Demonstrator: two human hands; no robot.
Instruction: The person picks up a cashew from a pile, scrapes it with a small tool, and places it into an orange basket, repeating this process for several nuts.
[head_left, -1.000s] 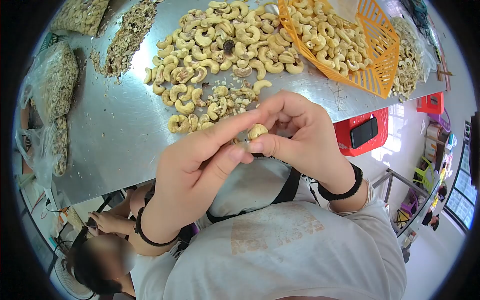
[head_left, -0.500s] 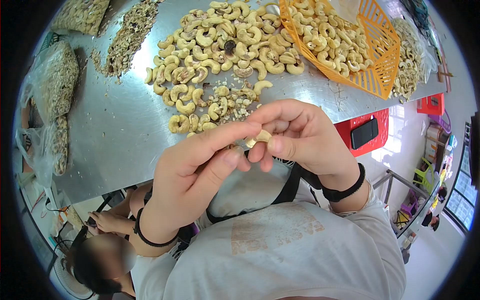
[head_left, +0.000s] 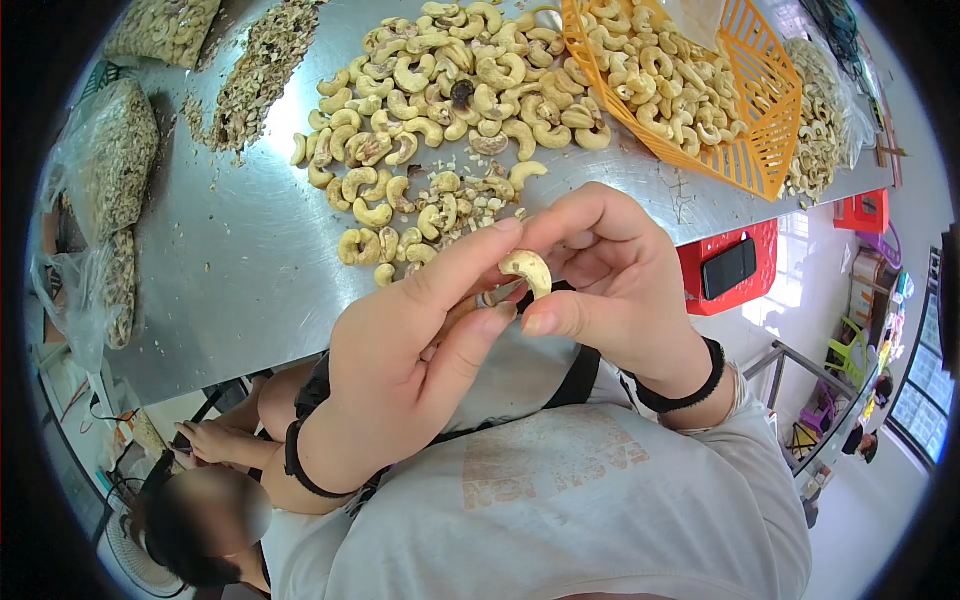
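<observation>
A pale cashew nut (head_left: 533,268) sits at the fingertips of my right hand (head_left: 622,275), thumb below it and fingers curled behind. My left hand (head_left: 398,325) is closed around a small knife (head_left: 506,291), whose short blade points at the nut's underside. The knife's handle is mostly hidden by my fingers. Both hands meet just over the near edge of the metal table (head_left: 240,290). Beyond them lies a big pile of cashew nuts (head_left: 420,80), with small broken bits (head_left: 480,205) at its near end.
An orange basket (head_left: 765,110) of cashews stands at the back right, beside more nuts in a plastic bag (head_left: 815,130). Peel scraps (head_left: 255,75) and filled bags (head_left: 120,160) lie on the left. A phone (head_left: 729,267) rests on a red stool (head_left: 700,300). Another person sits at lower left.
Both hands have shifted slightly; the left has moved right. The cashew is turned, its curve now arching upward, and the knife blade has come into view beneath it.
</observation>
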